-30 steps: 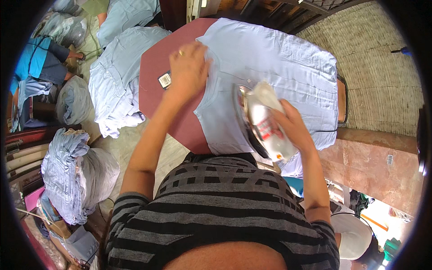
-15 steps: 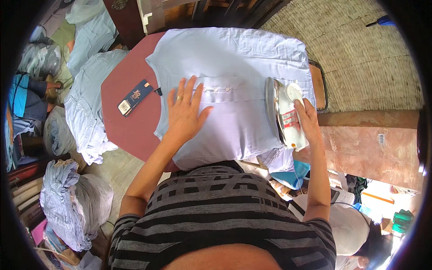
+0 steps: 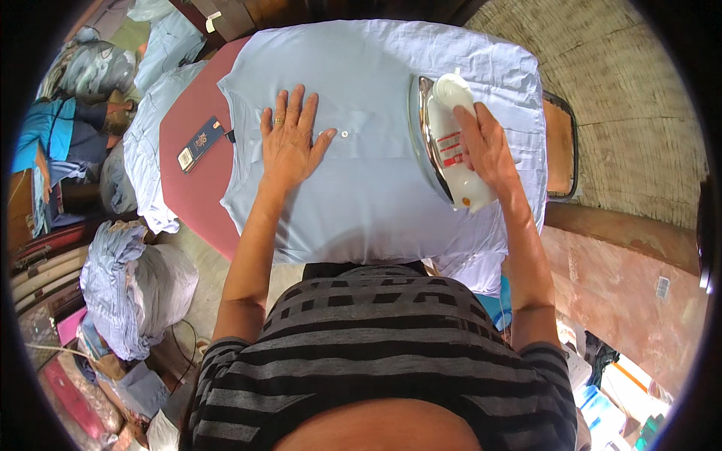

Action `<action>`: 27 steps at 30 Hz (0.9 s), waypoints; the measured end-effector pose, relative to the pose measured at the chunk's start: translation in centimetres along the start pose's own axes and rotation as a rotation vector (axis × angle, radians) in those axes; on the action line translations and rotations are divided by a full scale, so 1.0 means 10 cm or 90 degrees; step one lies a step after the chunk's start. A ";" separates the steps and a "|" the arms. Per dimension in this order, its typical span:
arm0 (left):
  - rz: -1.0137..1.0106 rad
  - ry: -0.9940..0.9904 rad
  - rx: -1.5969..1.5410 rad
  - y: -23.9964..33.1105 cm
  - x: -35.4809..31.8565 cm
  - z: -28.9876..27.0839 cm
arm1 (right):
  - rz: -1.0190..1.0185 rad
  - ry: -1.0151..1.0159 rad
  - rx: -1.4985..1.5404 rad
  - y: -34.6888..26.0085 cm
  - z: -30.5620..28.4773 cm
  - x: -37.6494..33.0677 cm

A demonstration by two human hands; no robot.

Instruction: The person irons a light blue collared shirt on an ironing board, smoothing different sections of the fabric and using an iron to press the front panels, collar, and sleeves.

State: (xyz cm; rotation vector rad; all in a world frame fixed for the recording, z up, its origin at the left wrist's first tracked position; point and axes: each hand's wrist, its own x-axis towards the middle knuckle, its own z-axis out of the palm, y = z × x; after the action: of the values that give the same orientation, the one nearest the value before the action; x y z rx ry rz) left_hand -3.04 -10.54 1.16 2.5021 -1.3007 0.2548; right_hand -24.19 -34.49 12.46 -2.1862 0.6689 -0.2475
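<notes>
Nearest to me is my own striped top, and just past it the near hem of the light blue shirt (image 3: 376,203) hangs over the near edge of the maroon ironing board (image 3: 199,192). The shirt is spread flat, front up, covering most of the board.

My left hand (image 3: 289,143) lies on it left of the button placket, palm down, fingers released and splayed, grasping nothing. My right hand (image 3: 485,146) is clenched around the handle of the white iron (image 3: 451,143), which is tilted up on its right edge, with the shiny soleplate facing left towards the left hand and only its edge on the cloth.

I judge the main risk to be that plate: it points at my spread fingers, which lie near it. If the iron tips or slides left, it could burn them. Resting on edge in one spot, it might also mark the fabric, and the white buttons (image 3: 344,134) between my hands could catch the plate's rim.

On the bare left part of the board lies a dark blue tag (image 3: 199,143), just beside the shirt's left edge and clear of the iron. Right of the board stands a rust-brown block. On the floor at left sit a stuffed bundle of blue clothes (image 3: 128,289) and, farther off, more pale garments (image 3: 143,161) draped by the board. Another person sits at the far left.
</notes>
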 end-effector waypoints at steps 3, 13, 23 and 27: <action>-0.004 0.000 0.017 0.02 -0.01 0.01 | 0.039 -0.046 0.004 0.15 0.03 -0.24; -0.005 -0.020 0.018 0.04 0.03 -0.01 | -0.064 -0.010 -0.029 -0.01 0.03 -0.32; 0.177 -0.029 -0.136 1.23 0.19 -0.05 | 0.136 0.161 -0.024 0.85 -0.94 -0.83; 0.223 -0.064 -0.204 1.67 0.31 0.26 | 0.323 0.113 0.113 0.94 -1.13 -0.83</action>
State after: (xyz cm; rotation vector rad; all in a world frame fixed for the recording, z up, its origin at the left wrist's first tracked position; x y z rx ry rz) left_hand -14.94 -22.86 2.84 2.0382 -1.6713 -0.0063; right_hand -39.12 -42.40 12.98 -1.7704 1.2246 -0.2238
